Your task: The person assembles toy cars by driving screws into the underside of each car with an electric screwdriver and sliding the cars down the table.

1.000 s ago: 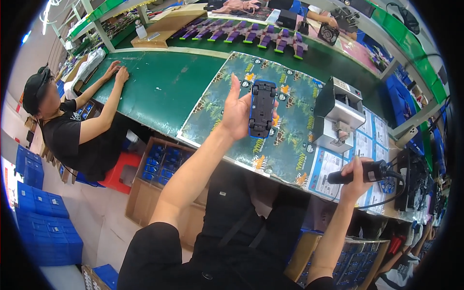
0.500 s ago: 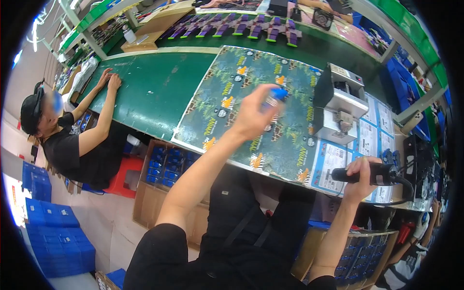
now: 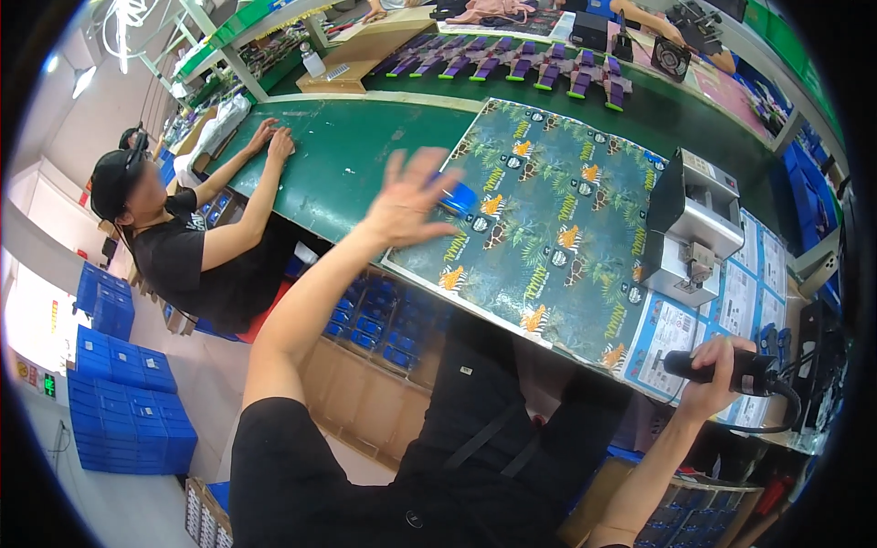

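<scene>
My left hand (image 3: 409, 199) is spread wide over the left edge of the animal-print mat (image 3: 539, 247). Just beside its fingers is a small blue object (image 3: 459, 198), partly hidden by the hand and too blurred to name. At the bench's front right, my right hand (image 3: 714, 376) is wrapped round a black cylindrical hand-held power tool (image 3: 756, 373). A thick black cord runs from the tool's right end, and its narrower end points left.
A silver-and-black machine (image 3: 690, 233) stands on the right of the mat, by blue-and-white printed sheets (image 3: 667, 342). Purple parts (image 3: 516, 64) lie in a row at the back. A co-worker (image 3: 174, 228) sits at the left. Cartons of blue pieces (image 3: 375, 320) stand below.
My left hand has moved left from the middle of the mat and opened, letting go of the blue object. My right hand still grips the black tool. The view has shifted left.
</scene>
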Demonstrator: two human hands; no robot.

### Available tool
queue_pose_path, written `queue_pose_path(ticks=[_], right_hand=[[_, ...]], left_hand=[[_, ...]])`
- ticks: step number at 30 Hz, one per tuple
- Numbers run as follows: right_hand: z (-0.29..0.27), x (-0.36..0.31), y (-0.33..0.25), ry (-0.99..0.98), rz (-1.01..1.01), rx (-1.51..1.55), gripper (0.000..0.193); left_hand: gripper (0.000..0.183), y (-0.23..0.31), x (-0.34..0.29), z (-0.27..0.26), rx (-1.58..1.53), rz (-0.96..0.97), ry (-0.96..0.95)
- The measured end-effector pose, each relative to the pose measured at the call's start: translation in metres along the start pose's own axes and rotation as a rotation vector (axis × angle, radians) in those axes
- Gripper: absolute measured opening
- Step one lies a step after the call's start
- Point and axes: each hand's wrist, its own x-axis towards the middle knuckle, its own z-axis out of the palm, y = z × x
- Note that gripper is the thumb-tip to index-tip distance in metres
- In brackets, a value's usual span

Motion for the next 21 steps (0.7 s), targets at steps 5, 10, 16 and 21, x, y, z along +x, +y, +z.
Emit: queue_pose_path(ticks=[5, 10, 16, 21], right_hand=[[0.001, 0.003, 0.002, 0.017, 0.019, 0.039, 0.010], [-0.001, 0.001, -0.003, 0.005, 0.005, 0.036, 0.012], [-0.034, -0.008, -0.045, 0.012, 0.006, 0.157, 0.011], [-0.073, -0.013, -0.091, 0.015, 0.124, 0.098, 0.015]], left_hand=[[0.086, -0.017, -0.079, 0.010, -0.090, -0.380, 0.285], [0.072, 0.077, -0.050, 0.004, -0.326, -0.218, 0.324], [0.046, 0.254, 0.042, -0.012, -0.797, 0.246, 0.436], [0.036, 0.378, 0.110, -0.032, -1.248, 0.441, 0.247]])
